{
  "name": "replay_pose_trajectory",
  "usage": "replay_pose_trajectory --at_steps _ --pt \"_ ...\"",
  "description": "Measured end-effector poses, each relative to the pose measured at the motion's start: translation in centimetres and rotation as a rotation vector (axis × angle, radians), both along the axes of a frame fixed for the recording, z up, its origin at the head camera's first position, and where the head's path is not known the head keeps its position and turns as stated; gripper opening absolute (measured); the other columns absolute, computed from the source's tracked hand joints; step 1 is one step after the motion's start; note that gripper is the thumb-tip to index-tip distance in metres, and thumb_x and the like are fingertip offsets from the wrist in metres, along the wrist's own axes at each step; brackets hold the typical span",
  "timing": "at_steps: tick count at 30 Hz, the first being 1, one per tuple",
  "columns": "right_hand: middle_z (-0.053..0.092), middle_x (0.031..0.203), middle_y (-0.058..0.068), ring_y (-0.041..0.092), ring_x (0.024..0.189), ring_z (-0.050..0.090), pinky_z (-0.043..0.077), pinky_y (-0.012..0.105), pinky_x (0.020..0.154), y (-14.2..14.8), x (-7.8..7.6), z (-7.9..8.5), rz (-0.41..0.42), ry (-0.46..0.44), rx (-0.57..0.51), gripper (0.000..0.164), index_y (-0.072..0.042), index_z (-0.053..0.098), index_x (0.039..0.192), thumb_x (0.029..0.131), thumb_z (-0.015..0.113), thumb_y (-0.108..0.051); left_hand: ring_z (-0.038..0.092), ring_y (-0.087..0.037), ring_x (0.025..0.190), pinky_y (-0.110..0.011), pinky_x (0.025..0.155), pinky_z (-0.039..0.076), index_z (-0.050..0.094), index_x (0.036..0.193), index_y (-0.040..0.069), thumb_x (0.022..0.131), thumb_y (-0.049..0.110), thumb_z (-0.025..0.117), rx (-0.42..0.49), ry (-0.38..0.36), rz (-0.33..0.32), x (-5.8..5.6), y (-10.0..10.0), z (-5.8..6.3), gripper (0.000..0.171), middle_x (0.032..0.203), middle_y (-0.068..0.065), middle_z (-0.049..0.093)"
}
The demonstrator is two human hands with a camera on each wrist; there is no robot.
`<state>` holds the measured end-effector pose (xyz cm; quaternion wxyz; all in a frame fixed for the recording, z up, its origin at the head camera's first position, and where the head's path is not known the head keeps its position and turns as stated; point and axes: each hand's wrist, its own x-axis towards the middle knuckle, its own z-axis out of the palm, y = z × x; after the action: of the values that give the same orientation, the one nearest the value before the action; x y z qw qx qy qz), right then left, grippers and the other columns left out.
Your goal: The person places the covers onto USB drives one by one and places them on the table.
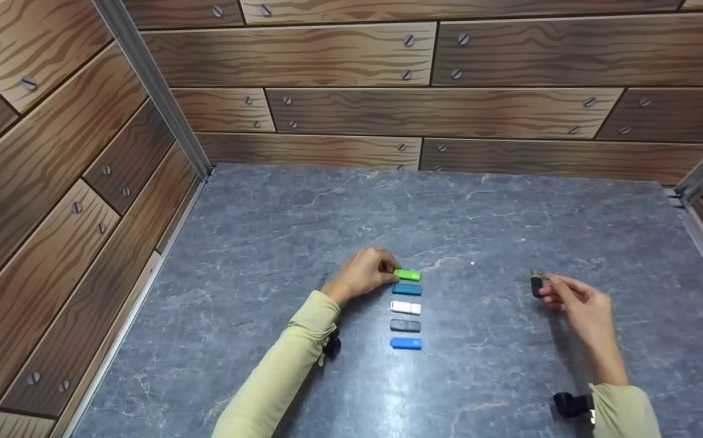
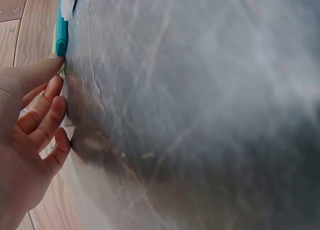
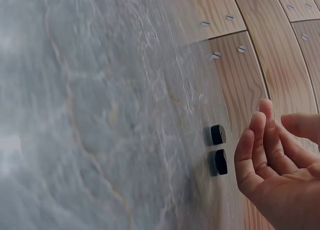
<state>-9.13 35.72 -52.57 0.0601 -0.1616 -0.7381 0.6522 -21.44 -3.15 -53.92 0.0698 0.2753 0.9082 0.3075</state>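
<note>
In the head view my left hand (image 1: 365,271) pinches the left end of a bright green USB stick (image 1: 408,275) at the top of a column of sticks. Just below it lies a teal USB stick (image 1: 407,289); the left wrist view shows my thumb by the end of this teal stick (image 2: 61,37). Farther right, my right hand (image 1: 579,301) has its fingertips close beside a small black piece (image 1: 536,286). Two black pieces, one nearer (image 3: 220,162) and one farther (image 3: 217,135), show in the right wrist view, apart from the loosely bent fingers, with a gap between thumb and fingertips.
Below the teal stick, a white USB stick (image 1: 405,308), a grey one (image 1: 405,325) and a blue one (image 1: 406,344) lie in line on the grey marbled table (image 1: 479,219). Wood-patterned walls (image 1: 351,109) enclose its back and sides.
</note>
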Motion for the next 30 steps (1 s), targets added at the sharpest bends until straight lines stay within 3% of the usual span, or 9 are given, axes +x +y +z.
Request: replay_pose_trajectory --at_steps 8,12,14,19,22,26,30 --pt "0.077 0.075 -0.011 0.002 0.070 0.072 0.061 0.017 0.069 1.0 0.4 0.1 -0.070 -0.006 -0.075 0.016 -0.025 0.080 0.098 0.104 0.067 -0.021 0.059 -0.004 0.083 -0.020 0.077 0.051 0.081 0.113 0.009 0.093 0.019 0.081 0.093 -0.085 0.031 0.0 -0.2 0.3 0.023 0.101 -0.007 0.079" --pt "0.075 0.073 -0.017 -0.001 0.069 0.071 0.060 0.015 0.067 1.5 0.4 0.1 -0.091 -0.062 0.061 0.014 -0.026 0.078 0.102 0.106 0.065 -0.026 0.061 -0.005 0.083 -0.020 0.075 0.053 0.080 0.116 0.008 0.096 0.017 0.077 0.128 -0.110 0.050 0.0 0.2 0.6 0.022 0.103 -0.008 0.079" --pt "0.074 0.073 -0.021 -0.002 0.070 0.070 0.059 0.015 0.067 1.7 0.3 0.1 -0.094 -0.091 0.146 0.017 -0.020 0.077 0.110 0.107 0.063 -0.028 0.063 -0.006 0.084 -0.020 0.075 0.054 0.080 0.117 0.008 0.097 0.017 0.076 0.133 -0.105 0.042 0.1 0.7 1.0 0.022 0.104 -0.008 0.080" --pt "0.071 0.075 -0.026 -0.004 0.072 0.067 0.058 0.017 0.066 2.1 -0.3 0.1 -0.039 -0.145 0.293 0.044 0.002 0.068 0.131 0.107 0.061 -0.034 0.065 -0.008 0.086 -0.017 0.076 0.054 0.080 0.116 0.008 0.098 0.018 0.076 0.128 -0.056 -0.017 0.3 3.0 1.9 0.021 0.105 -0.008 0.079" --pt "0.070 0.078 -0.025 -0.004 0.073 0.064 0.057 0.019 0.065 2.4 -0.7 0.1 0.006 -0.183 0.374 0.052 0.006 0.064 0.137 0.107 0.060 -0.037 0.066 -0.008 0.085 -0.014 0.076 0.052 0.080 0.114 0.008 0.098 0.018 0.075 0.121 -0.018 -0.070 0.8 4.5 2.2 0.020 0.104 -0.008 0.079" --pt "0.072 0.085 -0.020 -0.006 0.072 0.059 0.052 0.019 0.063 2.8 -1.1 -0.1 0.042 -0.209 0.503 0.054 0.006 0.066 0.135 0.106 0.061 -0.039 0.066 -0.009 0.084 -0.011 0.075 0.049 0.081 0.113 0.009 0.099 0.018 0.075 0.108 0.025 -0.129 1.5 6.2 2.3 0.018 0.103 -0.007 0.080" --pt "0.081 0.099 0.003 -0.015 0.072 0.052 0.046 0.014 0.065 3.0 -1.4 -0.3 0.065 -0.184 0.613 0.049 0.004 0.071 0.129 0.104 0.066 -0.038 0.068 -0.008 0.085 -0.009 0.073 0.049 0.081 0.112 0.012 0.099 0.019 0.075 0.080 0.042 -0.172 2.3 7.4 2.2 0.017 0.103 -0.003 0.080"
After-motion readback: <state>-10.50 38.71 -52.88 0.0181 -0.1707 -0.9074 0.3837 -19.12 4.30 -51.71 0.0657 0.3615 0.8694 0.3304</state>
